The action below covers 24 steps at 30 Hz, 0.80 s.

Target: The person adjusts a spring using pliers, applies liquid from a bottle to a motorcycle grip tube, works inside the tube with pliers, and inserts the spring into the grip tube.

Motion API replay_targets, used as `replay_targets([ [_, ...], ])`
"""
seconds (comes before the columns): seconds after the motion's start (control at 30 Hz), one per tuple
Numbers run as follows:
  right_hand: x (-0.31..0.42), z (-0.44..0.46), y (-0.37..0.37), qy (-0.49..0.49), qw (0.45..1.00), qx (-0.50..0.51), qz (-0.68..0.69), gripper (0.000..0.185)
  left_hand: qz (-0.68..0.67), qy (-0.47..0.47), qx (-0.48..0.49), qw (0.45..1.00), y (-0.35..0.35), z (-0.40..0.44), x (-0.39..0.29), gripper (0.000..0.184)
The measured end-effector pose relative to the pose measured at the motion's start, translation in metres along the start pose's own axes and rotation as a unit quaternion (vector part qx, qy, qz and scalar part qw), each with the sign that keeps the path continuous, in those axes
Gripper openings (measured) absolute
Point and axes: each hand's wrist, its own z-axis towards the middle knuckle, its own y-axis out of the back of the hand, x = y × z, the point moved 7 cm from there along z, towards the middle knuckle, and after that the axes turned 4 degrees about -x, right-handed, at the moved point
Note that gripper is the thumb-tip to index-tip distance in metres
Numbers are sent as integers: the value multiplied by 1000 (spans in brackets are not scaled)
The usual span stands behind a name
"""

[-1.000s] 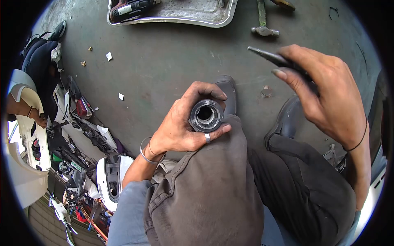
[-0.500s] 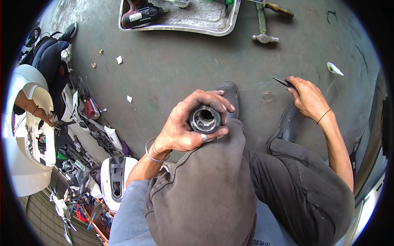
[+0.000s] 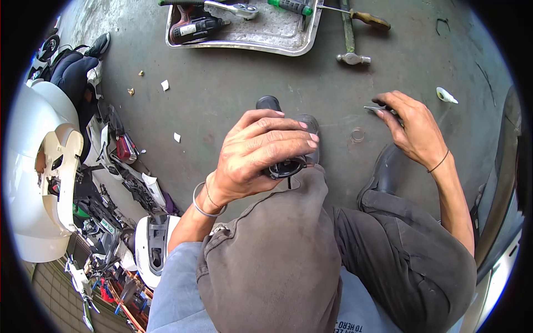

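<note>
My left hand (image 3: 266, 147) is wrapped round a black cylindrical part (image 3: 268, 103) over my knee. One dark end sticks out beyond the knuckles, and the other shows below the fingers; the middle is hidden by my hand. Off to the right, my right hand (image 3: 408, 125) pinches a slim dark pointed tool (image 3: 373, 108), its tip facing left. Most of the tool is hidden in the fingers. A thin wire ring or coil (image 3: 357, 134) lies on the floor between the two hands, nearer the right one.
A metal tray (image 3: 294, 52) holds a power driver (image 3: 194, 29) and a ratchet (image 3: 244, 10). Beside it lie a hammer (image 3: 353, 57) and a wooden-handled screwdriver (image 3: 372, 21). A small white bottle (image 3: 446, 95) is at right. White panels (image 3: 41, 238) and a co-worker's leg are at left.
My left hand has tilted the cylindrical part, so its round opening no longer faces me. My right hand has come lower and closer in, with the pointed tool still in its fingers.
</note>
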Motion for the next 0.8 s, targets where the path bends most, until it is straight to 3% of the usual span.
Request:
replay_targets([
  [0.1, 31, 1, 17, 18, 977, -16, 211, 24, 107, -91, 3, 990, 2, 13, -11, 46],
  [0.2, 59, -2, 23, 21, 934, 48, 353, 27, 148, -81, 6, 986, 4, 25, -19, 48],
  [0.3, 74, -8, 21, 26, 901, 81, 425, 30, 162, -107, -10, 981, 4, 34, -25, 50],
  [0.37, 76, -10, 15, -35, 868, 116, 481, 31, 176, -126, -14, 976, 2, 40, -32, 54],
  [0.57, 72, -8, 1, -114, 785, 113, 599, 28, 215, -100, -39, 971, -10, 41, -33, 60],
  [0.67, 71, -9, -5, -128, 771, 140, 608, 30, 223, -67, 7, 972, -18, 44, -38, 73],
  [0.8, 65, -8, -11, -120, 763, 127, 622, 27, 125, 52, 112, 984, -23, 51, -38, 93],
])
